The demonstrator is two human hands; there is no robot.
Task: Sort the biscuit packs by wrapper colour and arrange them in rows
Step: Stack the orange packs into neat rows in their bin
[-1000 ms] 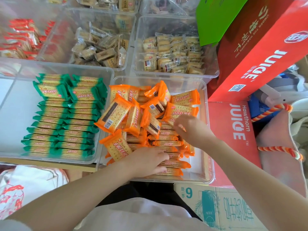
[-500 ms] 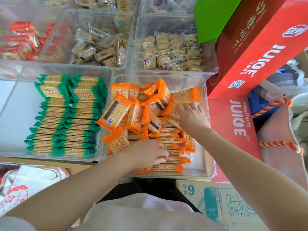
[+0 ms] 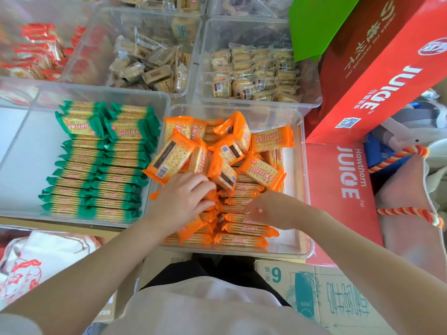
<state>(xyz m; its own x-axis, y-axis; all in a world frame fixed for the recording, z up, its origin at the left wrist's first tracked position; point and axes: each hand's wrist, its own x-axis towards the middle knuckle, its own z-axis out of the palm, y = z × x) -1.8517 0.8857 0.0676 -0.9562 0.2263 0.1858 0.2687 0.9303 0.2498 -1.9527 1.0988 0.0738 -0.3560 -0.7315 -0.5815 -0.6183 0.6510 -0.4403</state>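
A clear bin [image 3: 305,180] in front of me holds orange biscuit packs. Several lie in a loose heap [image 3: 174,153] at its back, and others stand in neat rows [image 3: 244,229] at its front. My left hand [image 3: 183,201] lies on the packs at the middle left, its fingers curled round an orange pack [image 3: 210,196]. My right hand [image 3: 263,209] is blurred and hangs low over the front rows, its fingertips touching them. In the clear bin to the left [image 3: 101,94], green packs [image 3: 101,170] lie in two tidy columns.
Behind stand clear bins of red-wrapped packs [image 3: 36,54] and pale clear-wrapped biscuits [image 3: 150,66], [image 3: 254,76]. Red juice cartons [image 3: 377,68], [image 3: 338,189] lie close on the right. A cardboard box [image 3: 314,298] sits near my body, and a white bag [image 3: 43,259] lies at the lower left.
My right hand has drawn back from the far loose packs to the front rows. My left hand has moved up from the front rows into the middle of the heap.
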